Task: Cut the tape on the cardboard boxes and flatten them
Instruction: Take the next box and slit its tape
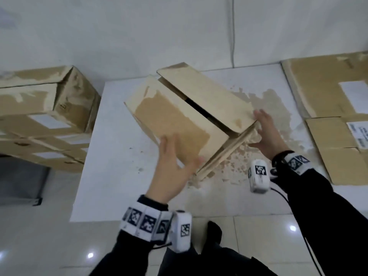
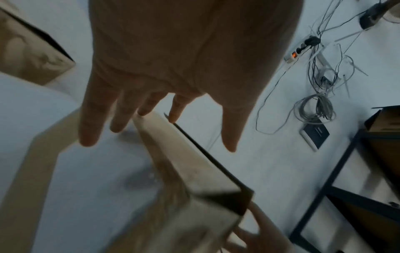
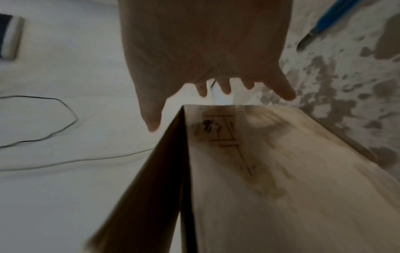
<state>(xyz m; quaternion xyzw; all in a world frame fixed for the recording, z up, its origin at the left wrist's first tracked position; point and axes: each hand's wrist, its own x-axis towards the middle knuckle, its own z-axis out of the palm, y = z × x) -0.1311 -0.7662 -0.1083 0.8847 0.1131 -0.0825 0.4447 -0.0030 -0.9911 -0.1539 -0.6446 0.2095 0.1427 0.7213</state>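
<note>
A tan cardboard box (image 1: 179, 116) sits askew on the white table (image 1: 111, 156), its top flaps parted by a dark slit. My left hand (image 1: 175, 162) lies with straight fingers against the box's near left face, thumb by the lower corner. In the left wrist view the left hand (image 2: 151, 119) is spread above the box edge (image 2: 184, 162). My right hand (image 1: 262, 132) is spread at the box's right end, by the open end flap. The right wrist view shows the right hand (image 3: 216, 89) open above the box (image 3: 270, 171). A blue utility knife (image 3: 324, 22) lies on the table beyond it.
A stack of taped boxes (image 1: 39, 108) stands at the left of the table. Flattened cardboard (image 1: 328, 92) lies at the right. Torn paper residue (image 1: 268, 108) marks the table. On the floor are a power strip with cables (image 2: 303, 49) and a black shelf frame (image 2: 346, 171).
</note>
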